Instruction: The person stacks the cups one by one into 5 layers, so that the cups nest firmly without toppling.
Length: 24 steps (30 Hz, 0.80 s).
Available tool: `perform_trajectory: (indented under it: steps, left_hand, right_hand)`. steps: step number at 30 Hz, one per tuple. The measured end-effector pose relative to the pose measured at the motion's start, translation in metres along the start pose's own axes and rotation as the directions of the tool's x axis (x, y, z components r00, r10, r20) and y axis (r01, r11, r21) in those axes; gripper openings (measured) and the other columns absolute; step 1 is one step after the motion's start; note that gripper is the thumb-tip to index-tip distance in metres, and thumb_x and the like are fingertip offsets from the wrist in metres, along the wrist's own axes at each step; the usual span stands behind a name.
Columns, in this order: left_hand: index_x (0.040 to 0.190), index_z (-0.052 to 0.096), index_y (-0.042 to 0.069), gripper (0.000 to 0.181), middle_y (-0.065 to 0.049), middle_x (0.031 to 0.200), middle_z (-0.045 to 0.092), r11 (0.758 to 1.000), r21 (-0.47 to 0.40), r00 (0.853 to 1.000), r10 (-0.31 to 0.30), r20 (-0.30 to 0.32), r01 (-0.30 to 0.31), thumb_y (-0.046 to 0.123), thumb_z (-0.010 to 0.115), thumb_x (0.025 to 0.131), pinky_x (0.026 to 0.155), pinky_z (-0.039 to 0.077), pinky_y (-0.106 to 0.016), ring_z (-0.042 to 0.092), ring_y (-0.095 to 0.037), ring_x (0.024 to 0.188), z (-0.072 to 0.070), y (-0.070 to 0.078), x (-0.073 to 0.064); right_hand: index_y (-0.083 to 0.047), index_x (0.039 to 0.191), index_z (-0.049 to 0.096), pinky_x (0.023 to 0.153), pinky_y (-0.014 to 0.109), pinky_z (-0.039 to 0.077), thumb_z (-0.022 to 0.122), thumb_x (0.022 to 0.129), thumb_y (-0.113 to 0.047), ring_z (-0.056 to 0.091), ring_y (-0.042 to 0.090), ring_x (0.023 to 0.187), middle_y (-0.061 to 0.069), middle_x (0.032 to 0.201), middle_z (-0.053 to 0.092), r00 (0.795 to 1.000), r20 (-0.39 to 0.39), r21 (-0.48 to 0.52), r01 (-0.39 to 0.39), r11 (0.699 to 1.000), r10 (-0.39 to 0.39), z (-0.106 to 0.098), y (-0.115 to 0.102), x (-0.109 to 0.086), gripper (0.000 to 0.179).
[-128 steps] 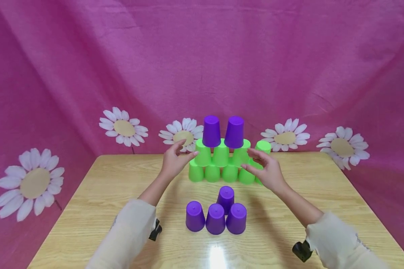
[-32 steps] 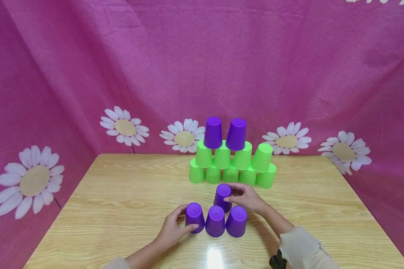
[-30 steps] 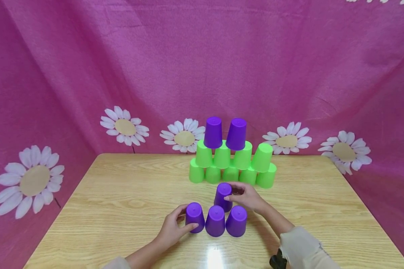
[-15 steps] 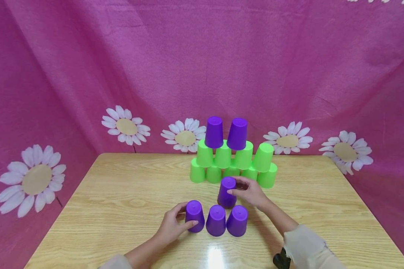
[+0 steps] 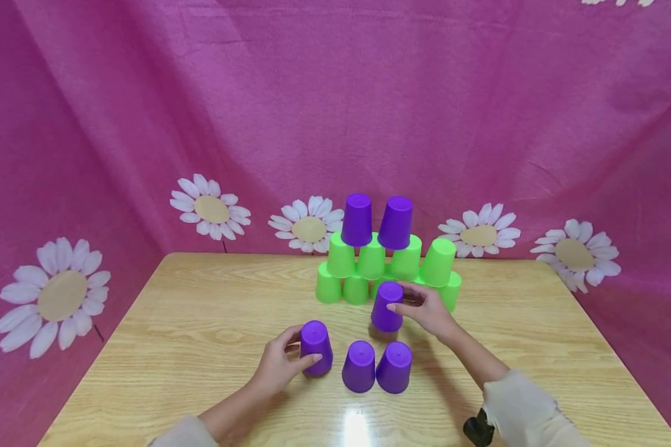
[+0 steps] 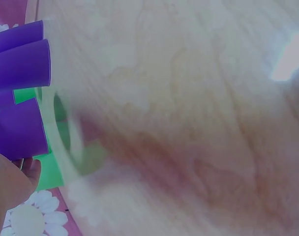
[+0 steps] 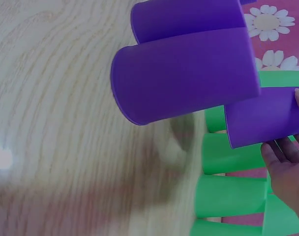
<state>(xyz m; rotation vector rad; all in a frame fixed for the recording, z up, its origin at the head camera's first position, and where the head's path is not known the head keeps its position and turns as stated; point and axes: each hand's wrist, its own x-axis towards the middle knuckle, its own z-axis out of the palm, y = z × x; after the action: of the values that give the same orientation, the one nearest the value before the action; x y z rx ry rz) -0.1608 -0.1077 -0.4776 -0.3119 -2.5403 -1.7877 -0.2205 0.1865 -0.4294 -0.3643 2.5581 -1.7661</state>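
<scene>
My left hand (image 5: 276, 365) grips an upside-down purple cup (image 5: 316, 349) at the left of the front group, thumb on its near side. The same cup (image 6: 19, 130) shows at the left edge of the left wrist view. Farther back, my right hand (image 5: 432, 312) holds another inverted purple cup (image 5: 386, 308) from its right side, raised a little with a shadow beneath. In the right wrist view, the fingers (image 7: 271, 156) curl under this cup (image 7: 262, 117). Between the hands and nearer me stand two more purple cups (image 5: 358, 367), side by side and upside down.
Behind, two rows of inverted green cups (image 5: 341, 256) are stacked. Atop them sit two purple cups (image 5: 356, 220), slightly apart. All this stands on a wooden table (image 5: 212, 310) before a pink cloth (image 5: 335, 112) with printed daisies.
Both hands came down from the stack to the front purple cups and took hold of one each. The right hand's cup has since moved back and right; the left hand's cup shifted left and back.
</scene>
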Motion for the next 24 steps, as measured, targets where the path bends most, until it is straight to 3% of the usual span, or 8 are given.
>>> perform_trajectory:
  steps: [9, 17, 24]
  left_hand:
    - [0.118, 0.056, -0.002, 0.048, -0.018, 0.113, 0.063, 1.0, -0.012, 1.0, 0.015, -0.026, -0.015, 0.008, 0.075, 0.075, 0.089, 0.053, -0.037, 0.06, -0.033, 0.106, -0.006, 0.014, 0.006]
    - [0.117, 0.057, -0.003, 0.045, -0.019, 0.11, 0.064, 0.994, -0.099, 0.997, -0.045, -0.062, 0.038, 0.007, 0.074, 0.076, 0.089, 0.054, -0.031, 0.061, -0.031, 0.105, -0.007, 0.02, 0.012]
    - [0.117, 0.057, -0.003, 0.046, -0.02, 0.108, 0.064, 0.996, -0.066, 0.995, -0.058, -0.082, 0.053, 0.007, 0.074, 0.076, 0.087, 0.054, -0.032, 0.062, -0.031, 0.102, -0.012, 0.021, 0.015]
  right_hand:
    - [0.012, 0.12, 0.054, 0.082, 0.016, 0.051, 0.068, 0.081, -0.002, 0.06, 0.001, 0.09, 0.031, 0.112, 0.06, 0.999, -0.022, 0.021, 0.05, 0.999, -0.05, -0.008, -0.01, 0.001, 0.044]
    - [0.01, 0.121, 0.054, 0.08, 0.015, 0.051, 0.069, 0.08, -0.004, 0.059, -0.001, 0.088, 0.029, 0.112, 0.061, 0.998, -0.053, -0.019, 0.034, 0.999, -0.035, -0.018, -0.02, 0.0, 0.045]
    - [0.01, 0.12, 0.055, 0.078, 0.014, 0.051, 0.069, 0.08, -0.003, 0.058, -0.008, 0.085, 0.031, 0.111, 0.061, 0.994, -0.083, -0.036, 0.062, 0.997, -0.065, -0.026, -0.026, -0.001, 0.044]
